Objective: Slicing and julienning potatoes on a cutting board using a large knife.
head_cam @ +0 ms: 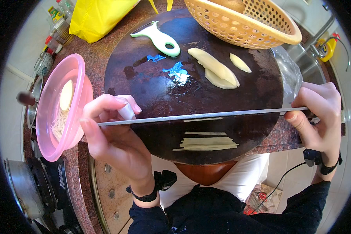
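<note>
A kitchen knife [204,115] is held edge-on across a round dark cutting board [152,87]. My right hand [320,114] grips its handle end. At the blade's far end, my left hand [114,128] pinches the tip between thumb and fingers; one finger has a white wrapping. Thin pale strips [207,143], apparently potato, lie near the board's front edge, with a few more by the blade. Beyond the knife rest overlapping pale slices [218,70] and one small slice [240,63]. A light green peeler [163,41] lies at the board's back left.
A pink plastic bowl [80,73] with shreds and a pale piece stands left. A tan perforated basket [251,32] overlaps the board's back right. Behind are a yellow bag [99,17] and, at right, a sink [310,67] beside clear plastic. A metal pot [25,190] stands lower left.
</note>
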Action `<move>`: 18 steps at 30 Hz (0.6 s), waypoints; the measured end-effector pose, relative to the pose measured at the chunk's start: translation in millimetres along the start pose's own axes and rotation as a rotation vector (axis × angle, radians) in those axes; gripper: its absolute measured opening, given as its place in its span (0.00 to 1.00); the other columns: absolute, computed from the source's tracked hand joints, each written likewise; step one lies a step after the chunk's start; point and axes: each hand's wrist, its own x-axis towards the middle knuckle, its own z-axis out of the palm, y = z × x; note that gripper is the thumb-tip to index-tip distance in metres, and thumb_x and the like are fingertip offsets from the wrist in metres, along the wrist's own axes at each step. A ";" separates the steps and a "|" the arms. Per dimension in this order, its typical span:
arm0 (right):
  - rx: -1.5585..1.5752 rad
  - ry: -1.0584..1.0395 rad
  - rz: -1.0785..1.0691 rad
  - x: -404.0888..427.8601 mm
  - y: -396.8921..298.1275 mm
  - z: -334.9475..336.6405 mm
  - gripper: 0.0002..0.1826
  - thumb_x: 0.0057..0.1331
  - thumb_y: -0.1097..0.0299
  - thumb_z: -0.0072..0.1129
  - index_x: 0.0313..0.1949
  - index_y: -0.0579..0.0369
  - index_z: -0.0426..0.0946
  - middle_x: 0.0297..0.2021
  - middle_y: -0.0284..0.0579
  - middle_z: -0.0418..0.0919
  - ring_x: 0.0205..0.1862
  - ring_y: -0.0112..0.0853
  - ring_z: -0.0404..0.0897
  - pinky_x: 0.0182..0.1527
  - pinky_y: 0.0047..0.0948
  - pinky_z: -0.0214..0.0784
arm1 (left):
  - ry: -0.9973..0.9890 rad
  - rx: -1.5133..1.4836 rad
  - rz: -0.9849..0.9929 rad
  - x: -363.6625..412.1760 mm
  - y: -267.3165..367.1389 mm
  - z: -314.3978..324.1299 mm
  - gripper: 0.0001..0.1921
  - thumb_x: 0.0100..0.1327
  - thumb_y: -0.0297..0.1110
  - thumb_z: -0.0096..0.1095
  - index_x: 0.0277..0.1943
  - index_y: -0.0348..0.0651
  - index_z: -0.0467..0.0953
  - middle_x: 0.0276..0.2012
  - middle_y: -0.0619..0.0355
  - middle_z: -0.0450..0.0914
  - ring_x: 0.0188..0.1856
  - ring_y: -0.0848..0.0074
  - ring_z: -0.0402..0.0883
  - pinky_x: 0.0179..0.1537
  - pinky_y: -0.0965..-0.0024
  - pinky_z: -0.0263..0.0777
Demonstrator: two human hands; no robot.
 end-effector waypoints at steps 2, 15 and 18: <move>-0.013 -0.004 -0.010 0.1 -0.4 -0.1 0.22 0.51 0.52 0.55 0.15 0.58 0.63 0.12 0.40 0.62 0.14 0.35 0.64 0.20 0.27 0.48 | -0.012 -0.010 0.007 0.8 0.5 -1.1 0.23 0.64 0.49 0.29 0.30 0.36 0.65 0.18 0.58 0.62 0.25 0.74 0.64 0.31 0.74 0.59; -0.072 -0.097 -0.003 0.0 4.3 0.0 0.22 0.55 0.50 0.51 0.17 0.57 0.63 0.14 0.40 0.62 0.17 0.37 0.62 0.26 0.28 0.47 | 0.019 -0.067 -0.003 0.6 2.1 0.6 0.22 0.63 0.46 0.31 0.27 0.36 0.66 0.21 0.56 0.64 0.26 0.71 0.64 0.31 0.72 0.59; -0.112 -0.105 0.006 -0.5 3.4 -1.9 0.22 0.55 0.49 0.50 0.18 0.57 0.64 0.15 0.41 0.63 0.19 0.37 0.62 0.27 0.29 0.48 | 0.014 -0.037 -0.010 1.7 2.5 1.5 0.22 0.63 0.47 0.30 0.27 0.36 0.64 0.21 0.56 0.63 0.26 0.72 0.64 0.33 0.72 0.59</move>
